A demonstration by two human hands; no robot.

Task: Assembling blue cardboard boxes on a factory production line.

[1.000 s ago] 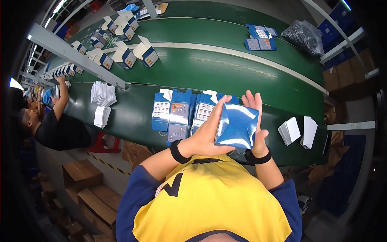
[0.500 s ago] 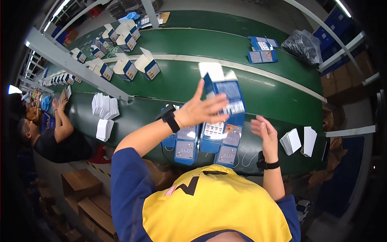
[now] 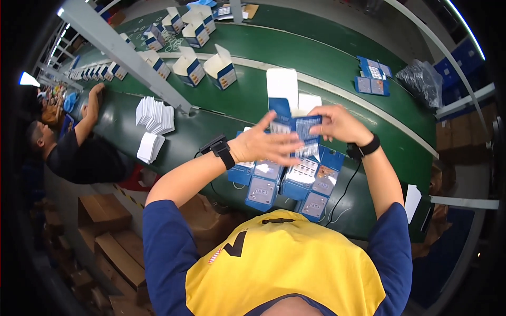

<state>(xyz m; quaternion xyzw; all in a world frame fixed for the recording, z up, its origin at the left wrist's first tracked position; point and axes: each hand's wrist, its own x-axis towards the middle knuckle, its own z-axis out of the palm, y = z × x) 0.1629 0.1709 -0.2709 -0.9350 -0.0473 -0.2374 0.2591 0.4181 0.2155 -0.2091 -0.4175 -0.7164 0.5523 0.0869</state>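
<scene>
A small blue-and-white carton [image 3: 308, 128] stands partly folded up in front of me, its tall white flap [image 3: 282, 84] raised at the back. My left hand [image 3: 268, 143] lies across the carton's left front with its fingers stretched and spread. On the other side, my right hand [image 3: 340, 125] grips the carton's upper right edge between thumb and fingers. Beneath and nearer to me lie flat blue carton blanks [image 3: 315, 204], with more flat blanks [image 3: 261, 190] to their left. My fingers hide part of the carton's front.
Several open cartons [image 3: 220, 68] stand on the green belt at the far left. Stacks of white cards [image 3: 155, 116] lie left, and another white stack [image 3: 412, 203] right. Flat blanks [image 3: 373, 76] rest far right. A grey post [image 3: 132, 58] and a co-worker [image 3: 79, 150] are at left.
My right hand has come up and in from the right and taken hold of the carton. My left hand remains spread at its front. The co-worker's arm has reached forward. The view has shifted.
</scene>
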